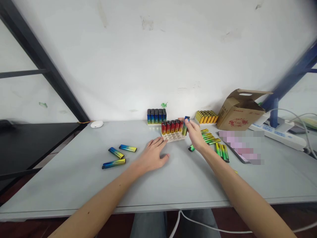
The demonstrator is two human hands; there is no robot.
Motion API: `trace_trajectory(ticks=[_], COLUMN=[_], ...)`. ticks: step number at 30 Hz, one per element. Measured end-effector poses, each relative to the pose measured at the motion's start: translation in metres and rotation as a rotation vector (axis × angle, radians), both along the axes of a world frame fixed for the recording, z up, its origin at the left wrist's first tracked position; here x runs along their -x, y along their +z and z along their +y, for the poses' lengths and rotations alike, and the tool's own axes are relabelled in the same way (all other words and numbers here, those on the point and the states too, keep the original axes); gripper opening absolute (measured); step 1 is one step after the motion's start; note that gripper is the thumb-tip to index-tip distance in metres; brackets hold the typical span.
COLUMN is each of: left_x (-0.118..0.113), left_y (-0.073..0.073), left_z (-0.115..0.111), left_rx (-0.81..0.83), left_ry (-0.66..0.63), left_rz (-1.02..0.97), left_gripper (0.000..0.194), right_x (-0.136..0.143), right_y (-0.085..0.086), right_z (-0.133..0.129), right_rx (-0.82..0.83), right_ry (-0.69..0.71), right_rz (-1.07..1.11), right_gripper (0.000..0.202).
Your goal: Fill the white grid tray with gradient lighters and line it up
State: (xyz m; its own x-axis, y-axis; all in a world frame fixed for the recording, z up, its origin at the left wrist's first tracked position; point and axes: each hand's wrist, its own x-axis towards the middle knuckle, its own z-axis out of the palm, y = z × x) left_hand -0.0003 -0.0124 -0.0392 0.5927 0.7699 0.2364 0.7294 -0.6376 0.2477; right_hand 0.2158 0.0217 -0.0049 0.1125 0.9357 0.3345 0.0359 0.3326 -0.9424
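Observation:
Between the thumb and fingers of my right hand [194, 132] is a blue-and-yellow lighter [184, 128], held upright over the right end of a pale tray with holes [173, 137]. Red lighters [172, 127] stand in the back of that tray, and holes show in front of them. My left hand [155, 155] lies palm down on the table with its fingers spread, fingertips at the tray's front left corner. Several green-and-yellow lighters [214, 141] lie beside and beyond my right wrist. Left of my left hand lie three blue-and-yellow lighters [116, 152].
Against the wall stand a block of blue lighters [157, 117] and a block of yellow ones [206, 117]. An open cardboard box [239, 114], a power strip [279, 134] and a flat pixelated object [240, 147] are at the right. A white case [96, 124] sits back left.

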Motion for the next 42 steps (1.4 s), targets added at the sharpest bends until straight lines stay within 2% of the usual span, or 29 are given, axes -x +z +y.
trace_trajectory(ticks=[3, 8, 15, 19, 25, 32, 42], left_x=[0.002, 0.007, 0.008, 0.009, 0.011, 0.008, 0.008], left_y=[-0.003, -0.005, -0.004, -0.004, -0.002, 0.001, 0.001], left_z=[0.002, 0.007, 0.011, 0.013, 0.012, 0.009, 0.011], left_rx=[0.013, 0.044, 0.039, 0.043, 0.057, 0.059, 0.072], left_ry=[-0.007, -0.061, -0.096, -0.109, -0.132, -0.120, -0.116], left_rz=[0.001, -0.006, -0.024, -0.040, -0.035, -0.038, -0.028], left_gripper=[0.062, 0.065, 0.063, 0.062, 0.067, 0.069, 0.070], right_x=[0.009, 0.025, 0.032, 0.031, 0.034, 0.037, 0.033], right_y=[-0.007, -0.014, -0.026, -0.033, -0.034, -0.031, -0.034], right_z=[-0.002, -0.005, 0.005, 0.007, 0.005, -0.001, 0.004], right_rx=[-0.057, -0.116, -0.188, -0.160, -0.132, -0.228, -0.234], right_ry=[0.040, 0.028, -0.016, 0.029, 0.019, -0.073, -0.057], right_rz=[-0.081, -0.158, -0.311, -0.386, -0.374, -0.440, -0.463], right_gripper=[0.033, 0.026, 0.028, 0.032, 0.042, 0.020, 0.028])
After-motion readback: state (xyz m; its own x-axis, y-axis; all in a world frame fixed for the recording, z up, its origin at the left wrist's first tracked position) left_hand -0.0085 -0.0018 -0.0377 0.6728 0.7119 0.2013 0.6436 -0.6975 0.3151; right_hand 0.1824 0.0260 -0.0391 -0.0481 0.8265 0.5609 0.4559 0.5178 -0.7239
